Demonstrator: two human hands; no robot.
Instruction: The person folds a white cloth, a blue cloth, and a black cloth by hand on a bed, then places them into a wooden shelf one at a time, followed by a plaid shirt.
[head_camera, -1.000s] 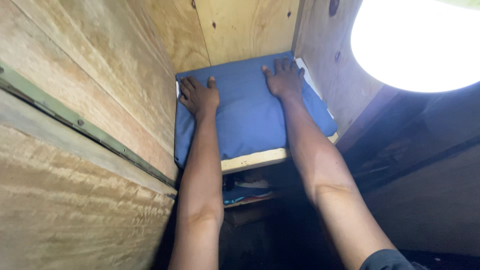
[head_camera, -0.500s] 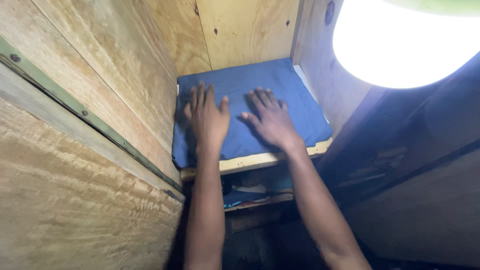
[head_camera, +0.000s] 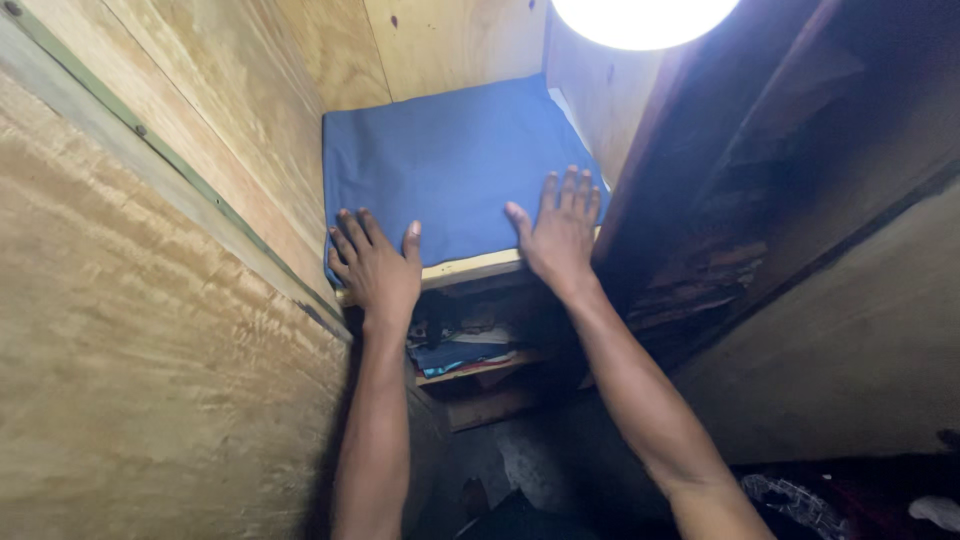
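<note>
- Both bare forearms ran up from the bottom of the head view into a narrow plywood cupboard; floor below them was dark, details unreadable.
- Lower shelf (head_camera: 480, 368) sat beneath both wrists, holding folded clothes (head_camera: 455, 352) in dark and blue tones; too shadowed to count items.
- Left hand (head_camera: 375, 262) lay flat, fingers (head_camera: 345, 240) spread and extended, nothing gripped. Palm was over the front edge of the upper shelf (head_camera: 470, 270); fingertips rested on the near left corner of the blue cloth (head_camera: 450, 165).
- Right hand (head_camera: 560, 235) also lay flat, fingers (head_camera: 570, 190) splayed, nothing gripped. Fingertips pressed on the near right corner of the blue cloth, thumb pointed inward toward the left hand.
- A bare strip of the shelf's pale wooden front edge showed between the two thumbs.
- Blue cloth lay folded flat on the upper shelf, stretching away beyond both sets of fingertips to the back wall. It covered nearly the whole shelf; surface looked smooth, with a slight overhang at the front left just beside the left fingers.
- Plywood side wall (head_camera: 200, 150) stood just left of the left fingers, with a green metal strip (head_camera: 170, 165) running diagonally across it.
- Plywood back panel (head_camera: 440, 45) closed the compartment beyond the cloth.
- Bright round light (head_camera: 645, 15) glared past the right fingers, at the top edge; dark wood panel (head_camera: 760, 180) sat to its right.
</note>
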